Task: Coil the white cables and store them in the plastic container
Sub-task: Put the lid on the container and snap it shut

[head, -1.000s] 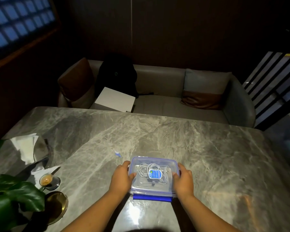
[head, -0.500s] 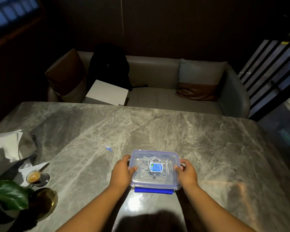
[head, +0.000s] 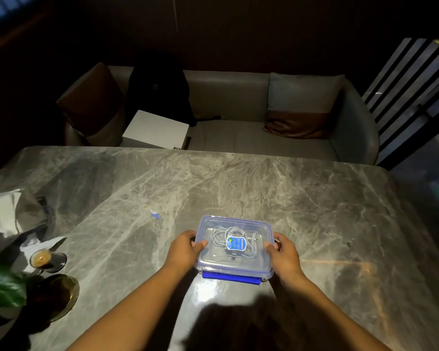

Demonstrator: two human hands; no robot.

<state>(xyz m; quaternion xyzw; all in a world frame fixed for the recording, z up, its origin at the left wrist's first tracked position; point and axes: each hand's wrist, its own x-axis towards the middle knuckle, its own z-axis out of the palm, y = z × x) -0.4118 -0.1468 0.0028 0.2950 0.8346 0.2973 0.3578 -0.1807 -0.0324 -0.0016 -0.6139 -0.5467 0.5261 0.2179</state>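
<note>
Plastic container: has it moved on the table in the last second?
Yes. The plastic container has slid rightward, widening its gap from the small blue scrap.

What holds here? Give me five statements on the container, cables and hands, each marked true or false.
1. The lid is on the container. True.
2. The cables lie loose on the table. False: they are coiled inside the container.
3. The left hand and right hand grip opposite ends. True.
4. The container sits on the sofa. False: it is on the table.
5. The near blue latch sticks out. True.
</note>
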